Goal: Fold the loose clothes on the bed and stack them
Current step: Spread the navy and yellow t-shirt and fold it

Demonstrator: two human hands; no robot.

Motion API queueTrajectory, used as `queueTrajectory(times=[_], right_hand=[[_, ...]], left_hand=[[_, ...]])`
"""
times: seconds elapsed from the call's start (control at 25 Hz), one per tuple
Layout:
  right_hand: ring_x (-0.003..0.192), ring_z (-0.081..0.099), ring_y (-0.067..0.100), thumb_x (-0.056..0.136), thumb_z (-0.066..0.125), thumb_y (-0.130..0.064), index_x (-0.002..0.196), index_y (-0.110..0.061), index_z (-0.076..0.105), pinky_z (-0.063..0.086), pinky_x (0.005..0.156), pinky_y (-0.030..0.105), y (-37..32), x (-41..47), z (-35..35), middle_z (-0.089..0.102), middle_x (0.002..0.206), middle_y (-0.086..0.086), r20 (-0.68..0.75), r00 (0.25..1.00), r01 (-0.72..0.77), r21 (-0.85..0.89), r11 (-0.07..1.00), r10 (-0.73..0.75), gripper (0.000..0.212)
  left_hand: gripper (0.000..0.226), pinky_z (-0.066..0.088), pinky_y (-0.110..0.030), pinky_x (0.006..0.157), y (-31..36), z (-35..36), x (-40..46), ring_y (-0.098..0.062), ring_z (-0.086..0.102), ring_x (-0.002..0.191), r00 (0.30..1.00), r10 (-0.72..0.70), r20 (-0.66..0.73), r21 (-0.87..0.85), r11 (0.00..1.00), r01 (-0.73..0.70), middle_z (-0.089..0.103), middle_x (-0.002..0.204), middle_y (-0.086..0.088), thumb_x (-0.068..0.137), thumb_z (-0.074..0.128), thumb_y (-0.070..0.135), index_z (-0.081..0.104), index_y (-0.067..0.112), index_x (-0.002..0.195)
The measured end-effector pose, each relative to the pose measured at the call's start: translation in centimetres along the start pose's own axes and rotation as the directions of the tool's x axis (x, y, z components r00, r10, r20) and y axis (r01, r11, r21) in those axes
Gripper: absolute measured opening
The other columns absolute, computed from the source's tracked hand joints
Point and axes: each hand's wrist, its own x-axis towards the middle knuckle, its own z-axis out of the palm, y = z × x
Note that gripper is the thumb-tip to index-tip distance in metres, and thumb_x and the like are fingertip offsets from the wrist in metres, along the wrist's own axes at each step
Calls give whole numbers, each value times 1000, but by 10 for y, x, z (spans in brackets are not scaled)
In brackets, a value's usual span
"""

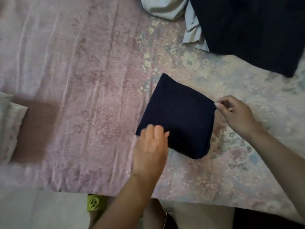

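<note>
1. Right hand (237, 113) fingertips pinch folded navy garment (176, 116) at its right corner.
2. Left hand (151, 142) fingers straight, pressing its near-left edge.
3. Beyond it: dark garment (257, 30) and pale clothes (165, 7), seemingly unfolded; stacking not yet done.

Bed (82, 80) under pink floral bedspread, creased lengthwise. Pale floor (41, 210) below near edge. Lime-green slipper (94, 202) on floor by bed. Soft, dim light.

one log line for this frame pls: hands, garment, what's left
left hand: flat on folded navy garment | right hand: pinching its right corner | remaining: dark garment, pale clothes at bed's far edge
</note>
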Motion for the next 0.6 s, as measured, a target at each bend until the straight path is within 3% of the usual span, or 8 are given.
queueTrajectory(times=[0.04, 0.12, 0.24, 0.36, 0.44, 0.52, 0.56, 0.6], right_hand=[[81, 56, 4, 92, 59, -26, 94, -18, 62, 36, 63, 2, 7, -7, 1, 63, 93, -3, 16, 999, -39, 43, 998, 39, 9], [76, 57, -7, 90, 62, -28, 92, -19, 64, 37, 64, 0, 5, -5, 5, 65, 90, -7, 10, 998, -66, 178, 982, 65, 9], [76, 57, -3, 85, 69, -26, 88, -18, 64, 43, 69, 7, 2, 7, 7, 63, 86, -9, 75, 996, -67, 243, 968, 50, 10], [75, 53, 2, 90, 63, -20, 82, -19, 57, 42, 69, 12, 9, 17, 5, 57, 83, -8, 147, 989, -38, 214, 976, 6, 10], [75, 55, 1, 96, 53, -19, 84, -15, 53, 44, 65, 8, 14, 21, 6, 56, 83, -6, 109, 993, -76, 290, 954, 46, 12], [83, 57, 10, 100, 45, -21, 90, -12, 49, 53, 77, 26, 17, 24, 12, 56, 89, 3, 107, 974, -224, 341, 913, 199, 14], [85, 54, 18, 100, 41, -22, 92, -10, 47, 51, 81, 38, 17, 25, 16, 54, 91, 6, 110, 955, -297, 308, 904, 276, 15], [86, 51, 22, 101, 39, -21, 92, -10, 46, 47, 78, 40, 17, 26, 20, 52, 92, 8, 88, 941, -339, 255, 906, 327, 16]], left_hand=[[19, 38, -25, 44, 22, 9, -5, -19, 52, 57, 993, 97, 70, 4, 995, -98, 54, 68, -4, 84, 68, 24, 57, 12, 74], [24, 40, -24, 44, 59, 31, -7, -15, 54, 56, 949, 152, 278, 72, 981, -178, 55, 66, 2, 78, 71, 39, 59, 19, 73], [25, 38, -22, 45, 94, 48, 12, -8, 55, 62, 833, 23, 553, 213, 962, -169, 58, 72, 9, 74, 72, 48, 58, 28, 80], [17, 22, -24, 38, 102, 62, 16, -13, 57, 77, 830, -80, 552, 360, 921, -151, 58, 89, 2, 83, 64, 23, 52, 19, 95], [21, 20, -24, 38, 105, 65, 12, -10, 56, 68, 807, 15, 590, 335, 905, -262, 58, 82, 5, 73, 68, 21, 54, 21, 89], [19, 24, -24, 40, 106, 61, 15, -7, 54, 60, 777, 191, 600, 295, 850, -437, 57, 73, 7, 67, 70, 26, 57, 25, 81], [16, 28, -24, 42, 105, 65, 17, -10, 56, 66, 776, 249, 580, 268, 841, -470, 59, 79, 5, 74, 66, 23, 57, 22, 87], [11, 33, -26, 45, 101, 67, 17, -15, 58, 73, 768, 289, 571, 198, 859, -471, 59, 86, -1, 82, 60, 17, 55, 15, 93]])
